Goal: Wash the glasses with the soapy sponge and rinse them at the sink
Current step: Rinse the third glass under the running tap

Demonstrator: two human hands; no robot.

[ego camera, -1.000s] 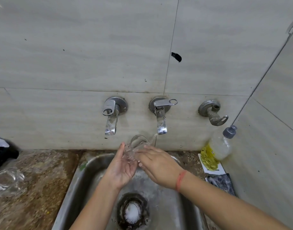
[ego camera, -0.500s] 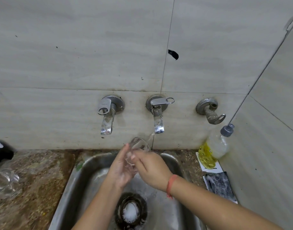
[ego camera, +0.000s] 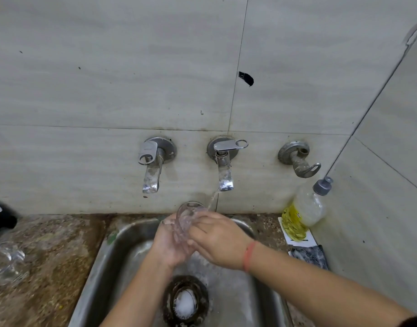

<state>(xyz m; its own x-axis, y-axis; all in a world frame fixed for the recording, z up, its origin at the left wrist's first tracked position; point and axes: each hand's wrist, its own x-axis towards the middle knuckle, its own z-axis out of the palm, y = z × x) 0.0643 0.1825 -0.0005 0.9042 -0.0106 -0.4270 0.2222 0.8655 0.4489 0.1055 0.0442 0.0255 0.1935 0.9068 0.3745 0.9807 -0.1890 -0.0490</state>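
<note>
Pale grey wall tiles (ego camera: 108, 90) back a stainless steel sink basin (ego camera: 103, 263) set into a brown speckled stone counter (ego camera: 51, 256). Three metal taps stick out of the wall; the middle chrome tap (ego camera: 224, 166) runs a thin stream of water (ego camera: 212, 201) down and to the left.

Over the far part of the basin, the person holds a small clear drinking glass (ego camera: 186, 218) under that stream, tilted with its mouth up toward the wall. The left hand (ego camera: 169, 244) cups it from the left and below, fingers curled around the body. The right hand (ego camera: 216, 239) closes on it from the right, fingers wrapped across the side, and the water lands just where glass and fingers meet. White suds sit in the dark round drain (ego camera: 185, 300) nearer to the viewer.

This looks like the rinse step for this glass. It is light, rigid and breakable, and wet with soapy water, so I would expect it to be slippery; gripping around the body with both palms, as here, seems safer than pinching the thin rim. A slip would drop it onto hard steel.

Another clear glass (ego camera: 7, 260) lies on the counter at far left. At far right stands a plastic bottle of yellow liquid with a grey cap (ego camera: 304, 208), and nearer, a dark foamy scrubbing pad (ego camera: 308, 254).
</note>
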